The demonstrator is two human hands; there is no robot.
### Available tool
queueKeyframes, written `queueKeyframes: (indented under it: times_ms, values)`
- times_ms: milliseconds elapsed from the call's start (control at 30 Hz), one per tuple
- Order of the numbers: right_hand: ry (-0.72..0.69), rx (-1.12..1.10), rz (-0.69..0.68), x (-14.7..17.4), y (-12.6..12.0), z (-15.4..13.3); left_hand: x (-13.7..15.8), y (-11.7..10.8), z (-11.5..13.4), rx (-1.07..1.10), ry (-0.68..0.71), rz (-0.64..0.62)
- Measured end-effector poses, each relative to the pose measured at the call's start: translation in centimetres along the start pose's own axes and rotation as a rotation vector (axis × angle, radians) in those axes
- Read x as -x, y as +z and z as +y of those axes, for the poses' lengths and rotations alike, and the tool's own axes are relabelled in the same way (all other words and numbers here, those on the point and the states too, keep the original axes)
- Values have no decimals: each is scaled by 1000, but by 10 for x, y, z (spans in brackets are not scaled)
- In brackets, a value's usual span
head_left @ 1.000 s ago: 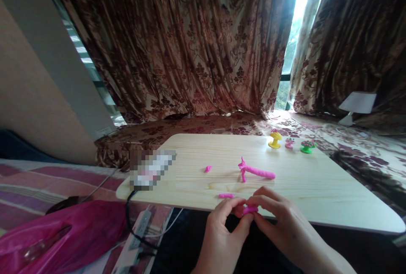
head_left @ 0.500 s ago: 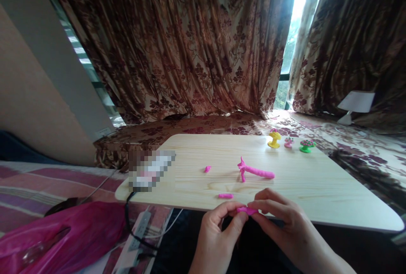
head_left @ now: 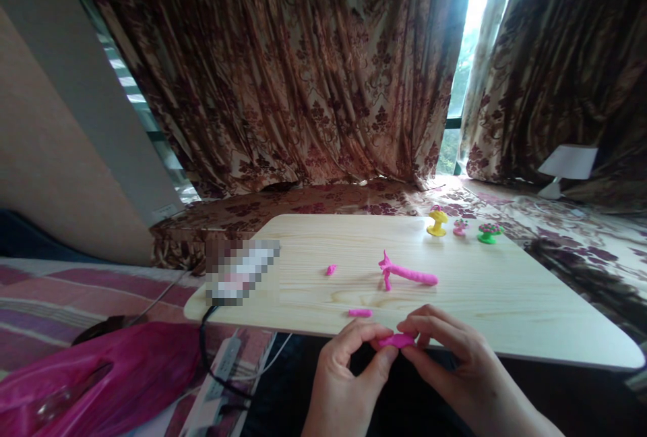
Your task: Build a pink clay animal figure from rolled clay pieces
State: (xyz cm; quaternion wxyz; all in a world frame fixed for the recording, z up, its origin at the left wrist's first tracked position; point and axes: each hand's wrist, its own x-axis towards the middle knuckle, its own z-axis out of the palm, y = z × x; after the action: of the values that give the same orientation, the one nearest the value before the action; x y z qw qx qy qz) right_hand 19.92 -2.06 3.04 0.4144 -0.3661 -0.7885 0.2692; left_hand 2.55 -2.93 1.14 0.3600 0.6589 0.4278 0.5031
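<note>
Between the fingertips of both hands is a small piece of pink modelling clay (head_left: 397,340), held at the table's near edge. My left hand (head_left: 348,363) pinches its left end with thumb and forefinger. On its right end, my right hand (head_left: 452,356) closes thumb and fingers. Just beyond the hands lies a short pink clay roll (head_left: 360,313). Farther back rests a long pink clay stick with branching prongs (head_left: 409,274) at its left end. A small pink clay lump (head_left: 331,270) sits to the left of it.
At the table's (head_left: 303,235) back right stand a yellow clay mushroom shape (head_left: 437,222), a small pink one (head_left: 459,227) and a green-based one (head_left: 489,233). A blurred-out device (head_left: 242,272) with a black cable lies at the left. A pink plastic bag (head_left: 126,376) is beside the table.
Both hands have dipped slightly with the clay piece, and the fingers have shifted a little on it. More of its rounded middle shows. The things on the table have stayed put.
</note>
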Motion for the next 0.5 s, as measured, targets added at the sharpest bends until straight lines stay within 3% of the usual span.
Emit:
queueKeyframes:
  times_ms: [200,500]
  values:
    - [11,7,-29,0,-2,0,1,0,-4,-7,22,32]
    - [48,2,-9,1,-1,-4,-2,4,-2,38,-90,66]
